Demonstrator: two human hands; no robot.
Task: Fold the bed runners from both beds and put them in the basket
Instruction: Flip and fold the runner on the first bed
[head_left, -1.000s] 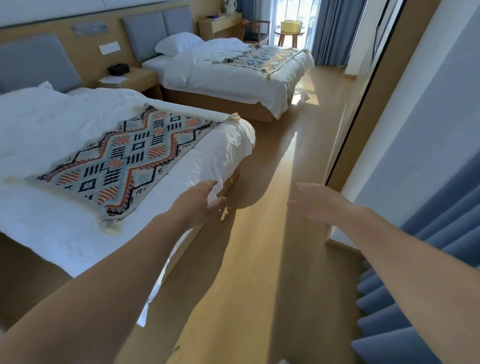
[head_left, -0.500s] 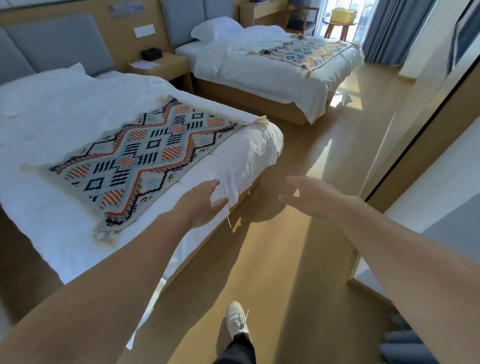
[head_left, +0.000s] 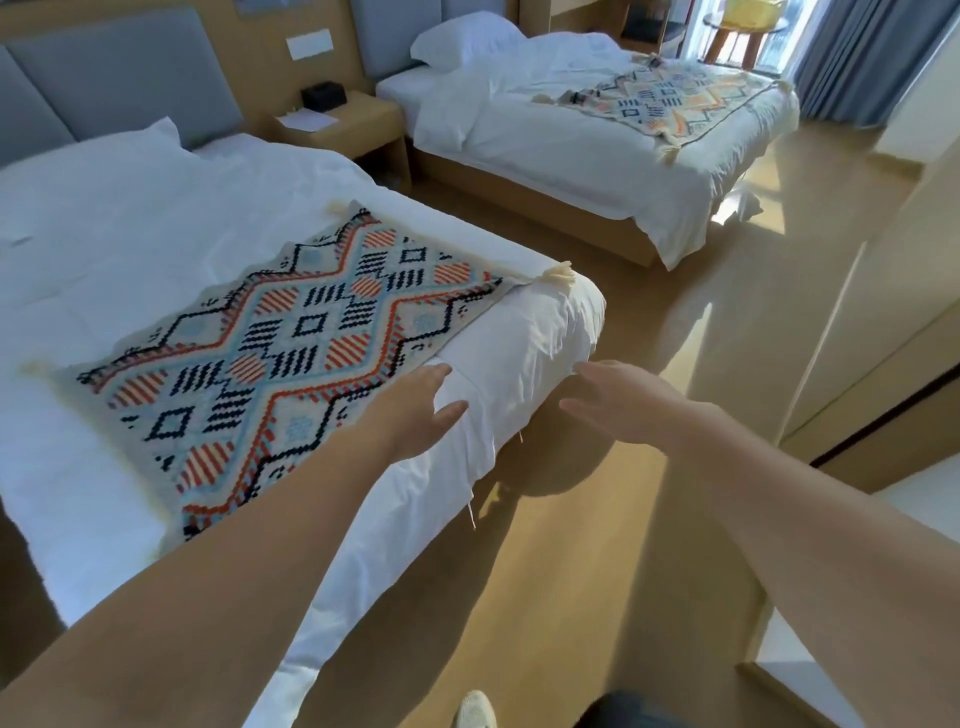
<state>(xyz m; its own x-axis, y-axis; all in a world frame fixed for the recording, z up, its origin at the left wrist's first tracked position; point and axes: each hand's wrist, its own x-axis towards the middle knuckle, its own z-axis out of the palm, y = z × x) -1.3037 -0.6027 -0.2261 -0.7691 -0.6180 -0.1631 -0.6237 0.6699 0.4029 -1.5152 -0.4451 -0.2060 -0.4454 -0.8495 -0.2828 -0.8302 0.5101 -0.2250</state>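
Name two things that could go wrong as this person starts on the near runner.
1. The left hand is open over the white duvet at the edge of the runner; a grab may catch duvet too and drag it.
2. The basket sits far across the room; a loose fold may come undone in carrying.

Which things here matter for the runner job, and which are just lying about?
Job:
near bed runner
far bed runner
yellow basket
left hand, open
right hand, open

Lying about:
pillow
black box
paper
nightstand
curtain
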